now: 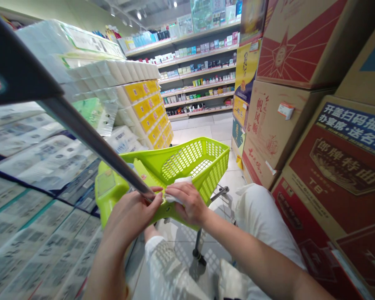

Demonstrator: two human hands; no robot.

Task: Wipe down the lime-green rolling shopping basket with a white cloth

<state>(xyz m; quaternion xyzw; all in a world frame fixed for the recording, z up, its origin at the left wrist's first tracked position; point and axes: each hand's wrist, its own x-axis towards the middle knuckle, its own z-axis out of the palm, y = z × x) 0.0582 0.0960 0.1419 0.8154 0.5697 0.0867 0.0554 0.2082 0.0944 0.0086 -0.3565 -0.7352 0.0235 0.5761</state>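
A lime-green plastic shopping basket point(203, 166) on a wheeled frame stands tilted in front of me in a shop aisle. A dark metal handle bar point(90, 139) runs from the upper left down to the basket's near rim. My left hand point(131, 218) is closed round the lower end of that bar where it meets the basket. My right hand point(189, 202) presses a white cloth point(178, 183) against the basket's near rim, fingers curled over it. My knees in light trousers point(262, 221) show below.
Stacked packs of tissue and paper rolls point(43, 166) fill the left side. Brown and red cardboard cartons point(318, 137) are piled close on the right. Shelves of small goods point(200, 71) stand at the far end of the tiled aisle point(193, 131).
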